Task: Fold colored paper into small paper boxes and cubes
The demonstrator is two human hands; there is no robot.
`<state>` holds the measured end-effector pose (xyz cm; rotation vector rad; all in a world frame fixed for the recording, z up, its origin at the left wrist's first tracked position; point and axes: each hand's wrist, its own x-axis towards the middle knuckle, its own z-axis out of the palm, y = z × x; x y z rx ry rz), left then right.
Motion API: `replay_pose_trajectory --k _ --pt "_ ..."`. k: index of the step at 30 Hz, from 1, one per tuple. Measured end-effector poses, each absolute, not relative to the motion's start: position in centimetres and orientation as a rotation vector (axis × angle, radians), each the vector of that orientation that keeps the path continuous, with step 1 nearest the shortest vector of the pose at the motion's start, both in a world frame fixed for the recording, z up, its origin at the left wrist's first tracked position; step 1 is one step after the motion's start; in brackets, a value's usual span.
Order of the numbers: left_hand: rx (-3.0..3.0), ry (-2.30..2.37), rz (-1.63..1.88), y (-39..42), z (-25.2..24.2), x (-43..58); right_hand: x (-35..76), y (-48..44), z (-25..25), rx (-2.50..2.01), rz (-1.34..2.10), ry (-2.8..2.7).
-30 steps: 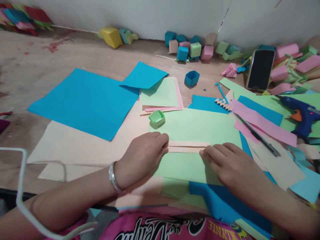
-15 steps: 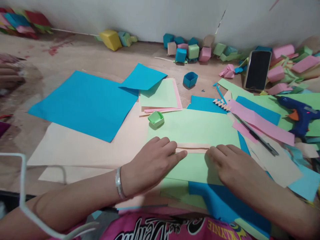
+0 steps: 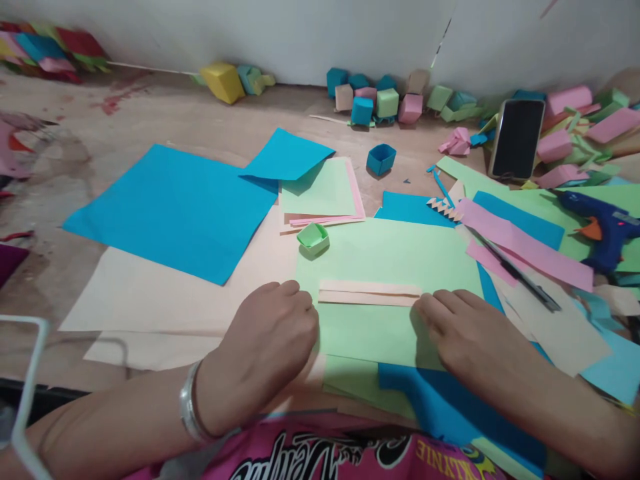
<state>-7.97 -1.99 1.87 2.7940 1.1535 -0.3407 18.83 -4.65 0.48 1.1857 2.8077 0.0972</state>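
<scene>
A folded pale peach paper strip (image 3: 370,299) lies flat on a light green sheet (image 3: 380,250), its fold line running lengthwise. At the strip's right end, the fingers of my right hand (image 3: 460,327) are closed on it, holding it against the sheet. My left hand (image 3: 273,333), with a silver bangle at the wrist, is curled closed just beyond the strip's left end. Nothing shows in its fingers, though their tips are hidden underneath. A small open green paper box (image 3: 313,239) sits above the strip, at the sheet's left edge.
Large blue (image 3: 170,213) and peach (image 3: 145,300) sheets spread to the left. Stacked square papers (image 3: 325,190) and a blue paper box (image 3: 381,159) lie behind. At right are a pen (image 3: 520,277), glue gun (image 3: 600,227) and phone (image 3: 517,140). Several paper boxes (image 3: 363,110) line the wall.
My left hand has slid left off the strip and curled closed, uncovering the strip's left end. My right hand has stayed in place. A pink object now shows at the far left edge.
</scene>
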Motion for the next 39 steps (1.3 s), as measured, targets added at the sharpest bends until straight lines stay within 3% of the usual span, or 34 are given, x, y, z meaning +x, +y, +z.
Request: replay_pose_trajectory --k 7,12,21,31,39 --pt "2.897 0.978 0.156 -1.5 1.4 -7.1 18.8 -4.4 0.7 1.145 0.127 2.841" --pt "2.855 0.861 0.117 -1.0 0.1 -5.9 18.8 -4.3 0.6 1.107 0.157 2.862" --pt "2.872 0.968 0.296 -0.3 -1.6 -5.7 18.3 -4.0 -0.9 1.130 0.506 2.875" --pt "2.992 0.887 0.242 -0.1 -1.5 -5.3 17.8 -3.3 -0.8 1.105 0.443 3.093" --pt "2.862 1.125 0.295 0.0 -1.8 -5.4 18.5 -1.3 -3.4 1.486 0.102 3.024"
